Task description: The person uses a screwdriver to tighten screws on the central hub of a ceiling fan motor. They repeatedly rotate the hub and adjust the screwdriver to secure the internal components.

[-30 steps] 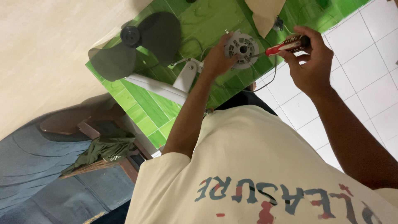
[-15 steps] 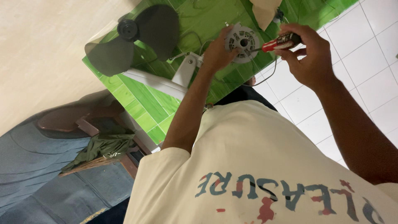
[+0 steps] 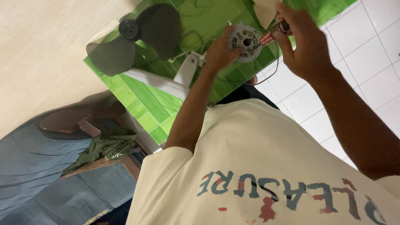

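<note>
The head camera shows the scene turned about, with the person's cream printed shirt [image 3: 266, 166] filling the lower part. The left hand [image 3: 218, 52] has its fingers curled round the rim of a round grey fan motor part [image 3: 246, 39], holding it just above a green patterned mat [image 3: 158, 104]. The right hand [image 3: 306, 43] is closed in a fist round a red-handled tool [image 3: 275, 32] whose tip meets the motor part near its centre. A thin dark wire [image 3: 271, 71] loops below the motor. On the mat, well to the left, lies a dark grey fan blade [image 3: 137, 37], with a white plastic fan piece [image 3: 166, 81] beside it. White floor tiles [image 3: 366, 71] lie at the right.
</note>
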